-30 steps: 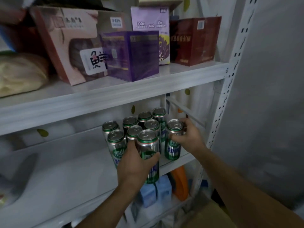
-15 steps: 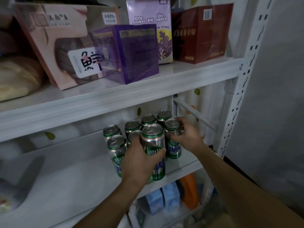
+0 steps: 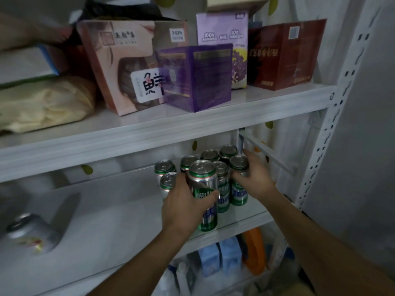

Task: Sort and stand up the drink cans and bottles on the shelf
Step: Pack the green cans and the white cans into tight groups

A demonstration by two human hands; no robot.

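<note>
– Eight green-and-silver drink cans [image 3: 223, 190] stand at the right end of the white metal middle shelf [image 3: 128, 210], don't they?
– Yes, all upright and packed close together. Your left hand [image 3: 183, 208] has the frontmost can [image 3: 203, 184], right by the shelf's front edge.
– How do your fingers sit on it?
– They curl round its body from the left, with the thumb across the label. The can is upright, but whether its base rests on the shelf, I cannot tell.
– And your right hand [image 3: 254, 180]?
– It grips the rightmost can [image 3: 239, 192]: thumb on the near side, fingers wrapped behind it just under the rim. That can stands against its neighbour.
– Anything else on that level?
– One plain silver can [image 3: 32, 231] lies on its side at the far left, well apart from the group and blurred.
– What is above you?
– On the upper shelf [image 3: 192, 129] a see-through purple box [image 3: 198, 77] stands in front of a tall pink carton [image 3: 119, 67], with a dark red box [image 3: 286, 54] to the right and a pale yellow bag [image 3: 42, 103] to the left.
– Below?
– Two light blue cartons [image 3: 220, 257] beside an orange plastic object [image 3: 254, 251].
</note>
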